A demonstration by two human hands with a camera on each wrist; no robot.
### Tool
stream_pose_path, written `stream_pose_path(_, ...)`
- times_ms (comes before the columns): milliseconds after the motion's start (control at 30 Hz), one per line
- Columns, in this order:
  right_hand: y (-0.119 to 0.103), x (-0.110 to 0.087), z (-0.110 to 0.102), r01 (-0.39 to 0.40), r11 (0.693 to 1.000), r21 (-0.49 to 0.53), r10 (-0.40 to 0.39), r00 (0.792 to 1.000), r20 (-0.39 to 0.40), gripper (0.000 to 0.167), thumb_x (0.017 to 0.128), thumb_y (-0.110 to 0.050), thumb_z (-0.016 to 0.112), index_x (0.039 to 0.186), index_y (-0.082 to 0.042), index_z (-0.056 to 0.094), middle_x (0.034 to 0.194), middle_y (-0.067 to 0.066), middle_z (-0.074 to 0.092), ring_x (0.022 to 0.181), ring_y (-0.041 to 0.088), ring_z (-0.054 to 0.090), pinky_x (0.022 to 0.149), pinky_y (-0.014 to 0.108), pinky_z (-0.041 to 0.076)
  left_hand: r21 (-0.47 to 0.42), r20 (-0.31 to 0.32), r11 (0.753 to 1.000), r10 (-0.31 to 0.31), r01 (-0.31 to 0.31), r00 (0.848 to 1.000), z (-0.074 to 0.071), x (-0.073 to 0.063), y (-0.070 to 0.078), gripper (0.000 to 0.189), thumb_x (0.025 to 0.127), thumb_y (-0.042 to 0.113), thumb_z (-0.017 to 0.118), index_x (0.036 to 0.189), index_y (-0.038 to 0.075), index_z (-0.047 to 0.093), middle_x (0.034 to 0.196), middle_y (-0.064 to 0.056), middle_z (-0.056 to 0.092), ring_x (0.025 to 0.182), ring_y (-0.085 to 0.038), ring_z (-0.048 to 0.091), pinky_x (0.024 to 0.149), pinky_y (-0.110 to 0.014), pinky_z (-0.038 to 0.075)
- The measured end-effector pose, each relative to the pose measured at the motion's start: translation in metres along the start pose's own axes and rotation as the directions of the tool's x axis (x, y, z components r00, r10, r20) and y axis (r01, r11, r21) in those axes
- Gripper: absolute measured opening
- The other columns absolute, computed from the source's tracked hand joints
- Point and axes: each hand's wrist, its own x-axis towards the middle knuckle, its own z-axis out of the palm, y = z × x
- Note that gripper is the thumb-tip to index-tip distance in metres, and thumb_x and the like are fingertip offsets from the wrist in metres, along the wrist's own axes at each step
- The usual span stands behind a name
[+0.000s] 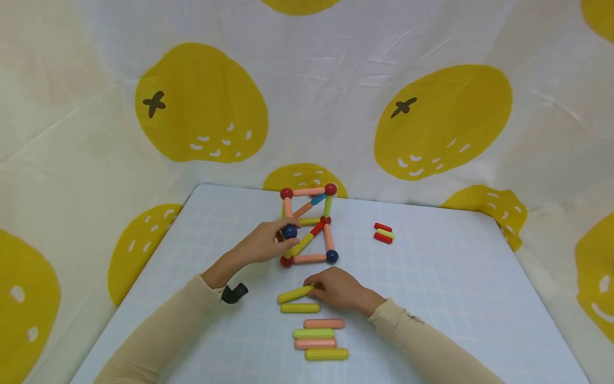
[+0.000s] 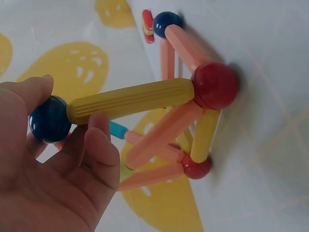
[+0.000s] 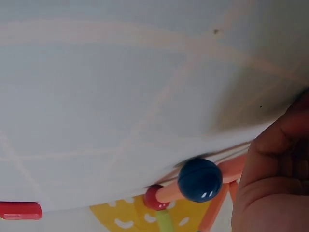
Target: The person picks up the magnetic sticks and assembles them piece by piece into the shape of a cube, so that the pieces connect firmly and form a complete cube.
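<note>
A frame of coloured sticks and balls [image 1: 309, 258] stands toward the back of the table. My left hand [image 1: 264, 241] grips a dark blue ball [image 2: 50, 119] between thumb and fingers. That ball tops a yellow stick [image 2: 133, 99], whose other end meets a red ball [image 2: 216, 85] on the table. Nearer the front, my right hand [image 1: 337, 288] pinches the right end of another yellow stick [image 1: 293, 294], which lies slanted. Just below it is a second yellow stick [image 1: 300, 308]. In the right wrist view the right fingertips are out of sight.
Several loose sticks, among them a pink stick [image 1: 324, 324] and a light green stick [image 1: 314, 333], lie at the front. Short red sticks [image 1: 383, 238] and a short green one [image 1: 386, 233] lie to the right. Behind the table [image 1: 431, 298] hangs a fruit-patterned cloth [image 1: 336, 106].
</note>
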Motion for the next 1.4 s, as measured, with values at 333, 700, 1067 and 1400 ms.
stream_pose_path(333, 0.004, -0.008, -0.036, -0.146, 0.952, 0.269, 0.206, 0.956, -0.211, 0.031, 0.099, -0.019, 0.067, 0.131, -0.015, 0.069, 0.091, 0.003, 0.077, 0.069, 0.020, 0.070, 0.059, 0.022, 0.052, -0.020, 0.010, 1.000, 0.023, -0.023, 1.000, 0.001, -0.004, -0.006, 0.040, 0.098, 0.029, 0.069, 0.136, 0.026, 0.055, 0.104, -0.003, 0.066, 0.088, -0.019, 0.058, 0.069, -0.027, 0.053)
stream_pose_path(700, -0.006, -0.004, -0.061, -0.211, 0.958, 0.194, 0.273, 0.876, -0.397, 0.042, 0.097, -0.024, 0.070, 0.138, -0.016, 0.065, 0.085, 0.004, 0.075, 0.064, 0.011, 0.057, 0.053, 0.024, 0.039, -0.025, 0.027, 0.999, 0.022, -0.021, 0.999, 0.002, -0.007, -0.005, 0.038, 0.099, 0.025, 0.068, 0.135, 0.025, 0.056, 0.111, -0.004, 0.066, 0.086, -0.019, 0.058, 0.070, -0.026, 0.054)
stream_pose_path(1067, -0.014, -0.002, -0.078, -0.152, 0.985, 0.085, 0.174, 0.876, -0.449, 0.036, 0.098, -0.021, 0.069, 0.133, -0.012, 0.068, 0.087, 0.003, 0.076, 0.066, 0.009, 0.059, 0.051, 0.022, 0.040, -0.033, 0.019, 0.999, -0.015, 0.015, 1.000, 0.001, -0.005, -0.002, 0.035, 0.100, 0.030, 0.067, 0.133, 0.024, 0.057, 0.099, -0.004, 0.066, 0.077, -0.020, 0.058, 0.065, -0.029, 0.052)
stream_pose_path(1400, -0.023, 0.000, -0.091, -0.125, 0.992, 0.024, 0.121, 0.869, -0.480, 0.039, 0.096, -0.025, 0.072, 0.134, -0.015, 0.068, 0.086, 0.003, 0.075, 0.064, 0.011, 0.057, 0.055, 0.023, 0.047, -0.067, 0.003, 0.993, -0.094, 0.094, 0.996, 0.001, -0.002, 0.006, 0.036, 0.100, 0.037, 0.065, 0.133, 0.025, 0.059, 0.081, -0.004, 0.065, 0.059, -0.019, 0.059, 0.056, -0.029, 0.047)
